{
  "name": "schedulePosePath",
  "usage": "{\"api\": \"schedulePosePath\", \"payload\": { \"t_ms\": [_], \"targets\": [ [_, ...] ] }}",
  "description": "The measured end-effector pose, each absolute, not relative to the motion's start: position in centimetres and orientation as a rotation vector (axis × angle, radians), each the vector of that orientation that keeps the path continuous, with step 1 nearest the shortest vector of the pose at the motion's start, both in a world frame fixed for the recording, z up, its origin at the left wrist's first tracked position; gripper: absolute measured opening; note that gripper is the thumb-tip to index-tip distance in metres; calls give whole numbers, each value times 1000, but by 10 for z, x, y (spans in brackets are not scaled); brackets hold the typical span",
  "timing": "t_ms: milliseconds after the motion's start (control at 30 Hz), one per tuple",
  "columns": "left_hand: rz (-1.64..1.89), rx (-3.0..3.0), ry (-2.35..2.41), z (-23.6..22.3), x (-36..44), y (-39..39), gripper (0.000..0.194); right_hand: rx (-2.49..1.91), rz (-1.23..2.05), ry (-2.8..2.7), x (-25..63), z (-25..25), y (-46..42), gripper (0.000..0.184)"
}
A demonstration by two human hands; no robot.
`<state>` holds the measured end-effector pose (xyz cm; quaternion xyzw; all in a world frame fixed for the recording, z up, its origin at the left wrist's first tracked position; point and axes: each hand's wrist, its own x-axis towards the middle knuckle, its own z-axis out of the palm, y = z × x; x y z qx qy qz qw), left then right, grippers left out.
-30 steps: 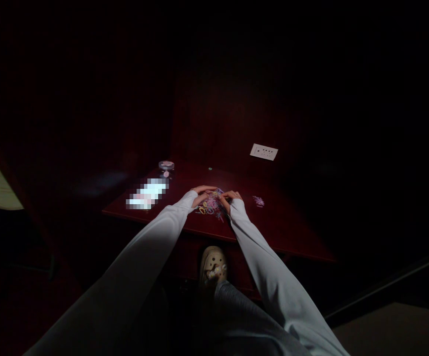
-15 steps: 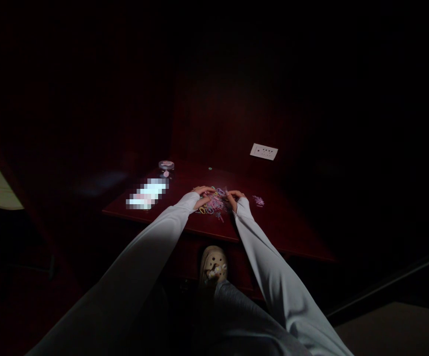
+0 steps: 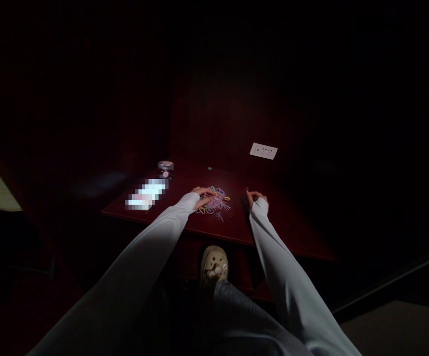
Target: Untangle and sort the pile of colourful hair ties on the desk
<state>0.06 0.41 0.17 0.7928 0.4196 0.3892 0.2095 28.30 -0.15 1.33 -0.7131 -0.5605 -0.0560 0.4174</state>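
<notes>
A heap of small coloured hair ties (image 3: 218,201), mostly pink and purple with some yellow and green, lies on the dark red tabletop (image 3: 185,175). My left hand (image 3: 201,194) rests at the heap's left side, its fingers spread over the hair ties. To the right of the heap, apart from it, my right hand (image 3: 256,197) pinches a small purple hair tie (image 3: 246,190) between its fingertips. Whatever lies on the table behind the right hand is hidden by it. A single green hair tie (image 3: 210,168) sits alone near the back wall.
A clear jar with a pink-patterned lid (image 3: 166,167) stands at the back left. In front of it lies a bright, blurred-out rectangle (image 3: 148,194). A white socket plate (image 3: 264,151) is on the back wall. Below the table edge, a beige clog (image 3: 213,262) shows.
My right hand has moved right, away from the heap, with a purple hair tie. It now covers the small purple bunch seen there before. My left hand has stayed at the heap.
</notes>
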Motion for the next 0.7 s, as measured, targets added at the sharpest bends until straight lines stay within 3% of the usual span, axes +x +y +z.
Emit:
{"api": "schedulePosePath", "payload": {
  "t_ms": [133, 300, 700],
  "targets": [
    [1059, 2203, 1202, 2, 0, 4, 28, -2135, -288, -1364, 320, 20, -14, 41],
    [1070, 2187, 1230, 2, 3, 3, 25, -2281, -399, -1447, 345, 23, -25, 43],
    [1150, 2182, 1177, -1, 4, 4, 19, -2203, -239, -1461, 350, 23, -22, 40]
  ]
}}
